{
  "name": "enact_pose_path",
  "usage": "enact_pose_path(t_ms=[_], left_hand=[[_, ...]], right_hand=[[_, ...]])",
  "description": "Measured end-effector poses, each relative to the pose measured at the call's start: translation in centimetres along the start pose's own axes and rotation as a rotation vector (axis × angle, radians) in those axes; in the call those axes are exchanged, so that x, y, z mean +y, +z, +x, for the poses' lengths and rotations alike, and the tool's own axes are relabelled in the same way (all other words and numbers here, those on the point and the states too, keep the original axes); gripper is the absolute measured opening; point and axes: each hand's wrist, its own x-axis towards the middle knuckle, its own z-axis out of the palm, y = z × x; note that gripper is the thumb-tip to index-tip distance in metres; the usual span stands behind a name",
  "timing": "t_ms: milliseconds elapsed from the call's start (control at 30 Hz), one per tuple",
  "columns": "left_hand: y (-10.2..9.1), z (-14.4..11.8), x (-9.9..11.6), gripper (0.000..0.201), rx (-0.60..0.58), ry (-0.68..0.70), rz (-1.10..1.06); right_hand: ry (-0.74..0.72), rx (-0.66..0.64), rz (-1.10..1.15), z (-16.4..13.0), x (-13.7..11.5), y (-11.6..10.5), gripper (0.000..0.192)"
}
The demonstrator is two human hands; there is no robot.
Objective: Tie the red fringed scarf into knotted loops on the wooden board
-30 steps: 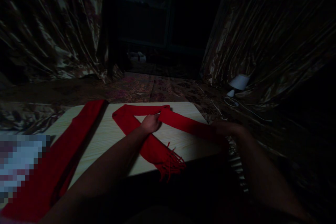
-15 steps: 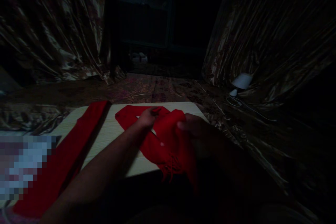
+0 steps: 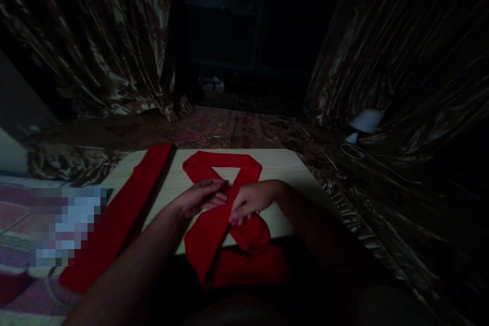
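A red scarf [image 3: 208,239] lies looped and crossed over itself on a pale wooden table [image 3: 282,168], with its near part hanging past the front edge. My right hand [image 3: 254,198] is closed on the scarf's right edge just below the crossing. On the other side, my left hand [image 3: 202,196] rests at the crossing, its fingers stretched out along the cloth. The fringed end of the scarf is bunched below my right hand, in dim light. To the left, a second long folded red cloth [image 3: 126,209] lies slantwise along the table.
A blurred-out rectangular patch [image 3: 72,226] covers something at the left, beside striped bedding [image 3: 19,244]. A small white lamp [image 3: 365,121] with a cord stands beyond the table at right. Patterned curtains [image 3: 126,35] hang at the back.
The scarf's raised part has come down and now crosses over the loop, which has opened out. My right hand has moved left and nearer to me. The left fingers have straightened.
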Motion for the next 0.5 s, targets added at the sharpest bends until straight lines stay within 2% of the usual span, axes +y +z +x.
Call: enact_pose_path(t_ms=[33, 67, 167, 233, 267, 367, 433, 500], left_hand=[[0.0, 0.0, 0.1, 0.054, -0.001, -0.001, 0.014], [0.0, 0.1, 0.1, 0.053, 0.003, 0.003, 0.022], [0.1, 0.4, -0.2, 0.050, 0.025, 0.033, 0.034], [0.3, 0.6, -0.7, 0.048, 0.028, 0.058, 0.062], [0.4, 0.7, -0.9, 0.046, 0.035, 0.076, 0.091], [1.0, 0.9, -1.8, 0.032, 0.123, 0.164, 0.301], [1.4, 0.8, -2.1, 0.022, 0.269, 0.328, 0.569], [1.7, 0.6, -2.1, 0.019, 0.439, 0.566, 0.896]], right_hand=[[0.064, 0.018, 0.026, 0.2, 0.8, -1.0, 0.030], [0.116, 0.175, 0.041, 0.3, 1.8, -2.2, 0.031], [0.331, 0.934, -0.119, 1.0, 5.2, -5.4, 0.034], [0.524, 1.174, -0.269, 1.4, 7.3, -7.2, 0.032], [0.604, 1.202, -0.290, 1.6, 8.2, -7.9, 0.036], [0.734, 1.089, -0.203, 2.4, 9.9, -9.5, 0.050], [0.737, 1.037, -0.128, 3.1, 10.3, -10.2, 0.043], [0.687, 1.064, -0.006, 3.8, 10.4, -10.5, 0.026]])
